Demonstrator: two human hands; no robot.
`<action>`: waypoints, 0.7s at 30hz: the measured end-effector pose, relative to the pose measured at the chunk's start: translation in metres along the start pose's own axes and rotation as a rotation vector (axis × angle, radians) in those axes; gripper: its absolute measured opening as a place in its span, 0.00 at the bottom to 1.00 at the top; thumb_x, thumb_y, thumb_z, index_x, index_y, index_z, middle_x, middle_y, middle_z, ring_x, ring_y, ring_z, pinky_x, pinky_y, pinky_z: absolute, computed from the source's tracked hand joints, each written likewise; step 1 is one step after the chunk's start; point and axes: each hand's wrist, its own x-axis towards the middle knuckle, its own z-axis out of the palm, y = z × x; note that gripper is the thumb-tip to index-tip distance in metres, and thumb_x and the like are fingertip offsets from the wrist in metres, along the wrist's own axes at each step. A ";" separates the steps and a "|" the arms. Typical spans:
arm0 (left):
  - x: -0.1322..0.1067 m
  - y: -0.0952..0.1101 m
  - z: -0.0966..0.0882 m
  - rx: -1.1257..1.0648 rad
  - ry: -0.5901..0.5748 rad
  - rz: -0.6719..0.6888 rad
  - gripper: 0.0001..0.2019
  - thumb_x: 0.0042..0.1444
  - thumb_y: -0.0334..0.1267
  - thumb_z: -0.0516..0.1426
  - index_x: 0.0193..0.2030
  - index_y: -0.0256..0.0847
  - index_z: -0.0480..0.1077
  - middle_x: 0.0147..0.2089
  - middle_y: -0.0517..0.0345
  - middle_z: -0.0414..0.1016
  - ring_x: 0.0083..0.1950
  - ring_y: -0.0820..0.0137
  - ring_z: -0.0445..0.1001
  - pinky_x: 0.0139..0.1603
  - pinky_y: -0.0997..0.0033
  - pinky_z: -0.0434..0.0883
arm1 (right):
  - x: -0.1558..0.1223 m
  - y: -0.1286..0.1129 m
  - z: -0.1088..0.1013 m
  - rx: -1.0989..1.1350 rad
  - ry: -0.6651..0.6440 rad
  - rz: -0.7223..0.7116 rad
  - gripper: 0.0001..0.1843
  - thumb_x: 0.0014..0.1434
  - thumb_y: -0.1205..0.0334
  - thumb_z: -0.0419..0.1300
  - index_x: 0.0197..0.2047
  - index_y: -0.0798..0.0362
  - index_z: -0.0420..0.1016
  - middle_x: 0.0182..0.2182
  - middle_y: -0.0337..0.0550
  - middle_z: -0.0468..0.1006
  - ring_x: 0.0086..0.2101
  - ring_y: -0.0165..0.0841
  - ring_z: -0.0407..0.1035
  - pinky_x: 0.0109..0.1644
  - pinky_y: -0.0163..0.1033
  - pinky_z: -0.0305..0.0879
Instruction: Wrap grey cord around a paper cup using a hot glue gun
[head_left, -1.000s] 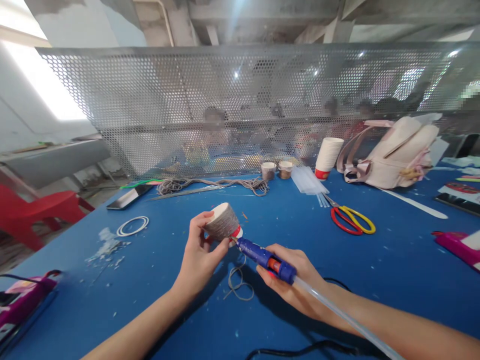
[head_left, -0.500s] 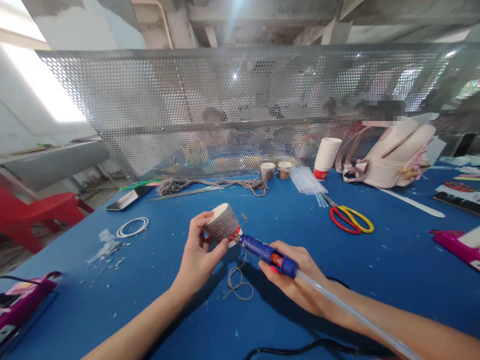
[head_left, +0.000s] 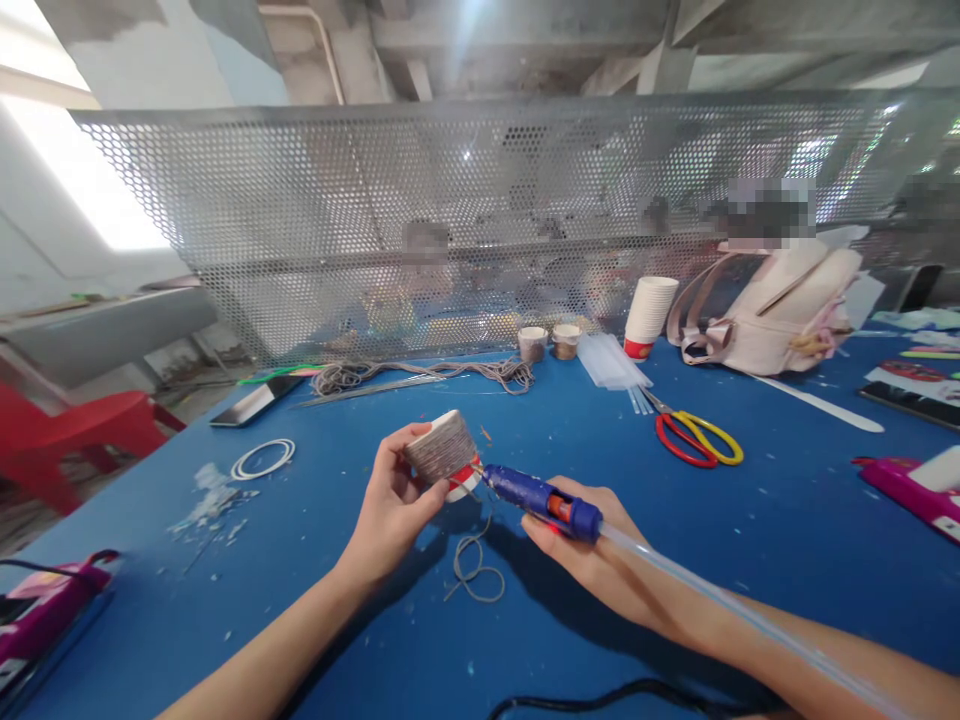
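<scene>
My left hand (head_left: pixel 397 500) is closed round a paper cup (head_left: pixel 463 484), tilted above the table, most of its side wound with grey cord (head_left: pixel 442 448). A red and white band of the cup shows bare near its lower right end. A loose tail of the cord (head_left: pixel 480 572) hangs down and curls on the table. In my right hand (head_left: pixel 589 530) is a blue hot glue gun (head_left: pixel 525 492), its nozzle at the bare band beside the cord. A long clear glue stick (head_left: pixel 697 575) runs out of its back over my right forearm.
Scissors (head_left: pixel 697 440) with red and yellow handles lie to the right, near clear glue sticks (head_left: pixel 604 362). Stacked paper cups (head_left: pixel 649 315), two small wrapped cups, a backpack (head_left: pixel 780 310) and a cord bundle (head_left: pixel 420 375) line the perforated screen (head_left: pixel 315 230). A black cable (head_left: pixel 622 690) crosses the front.
The cup has turned slightly in my left hand, showing more of its wound side and less of its end. The glue gun has shifted a little to the right, its nozzle still at the cup.
</scene>
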 end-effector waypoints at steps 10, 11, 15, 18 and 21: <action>0.001 0.002 -0.002 -0.057 -0.058 -0.041 0.22 0.42 0.35 0.66 0.44 0.45 0.67 0.53 0.55 0.68 0.52 0.65 0.69 0.51 0.66 0.71 | 0.001 -0.004 -0.005 0.034 -0.004 0.088 0.11 0.55 0.56 0.55 0.25 0.52 0.63 0.20 0.33 0.63 0.21 0.26 0.53 0.25 0.31 0.55; 0.001 0.002 -0.003 -0.063 -0.067 -0.042 0.22 0.42 0.35 0.66 0.45 0.45 0.67 0.53 0.56 0.68 0.52 0.66 0.69 0.51 0.67 0.71 | 0.001 -0.004 -0.005 0.035 -0.010 0.090 0.11 0.55 0.56 0.55 0.25 0.52 0.63 0.20 0.33 0.63 0.21 0.26 0.53 0.25 0.31 0.55; 0.000 0.001 -0.003 -0.072 -0.081 -0.047 0.21 0.43 0.34 0.66 0.45 0.46 0.67 0.53 0.56 0.68 0.53 0.67 0.69 0.53 0.68 0.70 | -0.002 -0.005 -0.001 0.033 -0.032 0.049 0.11 0.55 0.56 0.55 0.25 0.52 0.62 0.18 0.31 0.59 0.20 0.25 0.49 0.25 0.31 0.53; 0.000 0.002 -0.002 -0.073 -0.073 -0.066 0.21 0.43 0.34 0.66 0.44 0.45 0.67 0.53 0.56 0.68 0.53 0.66 0.69 0.53 0.67 0.70 | -0.003 -0.004 -0.001 0.029 -0.025 0.030 0.11 0.55 0.56 0.56 0.25 0.52 0.62 0.18 0.32 0.60 0.21 0.25 0.49 0.25 0.31 0.54; 0.000 0.003 -0.002 -0.090 -0.065 -0.076 0.20 0.43 0.35 0.66 0.44 0.46 0.66 0.54 0.56 0.68 0.54 0.66 0.69 0.53 0.67 0.70 | -0.002 -0.004 -0.003 0.019 0.005 0.051 0.11 0.55 0.57 0.55 0.25 0.52 0.63 0.19 0.33 0.62 0.21 0.26 0.51 0.26 0.31 0.55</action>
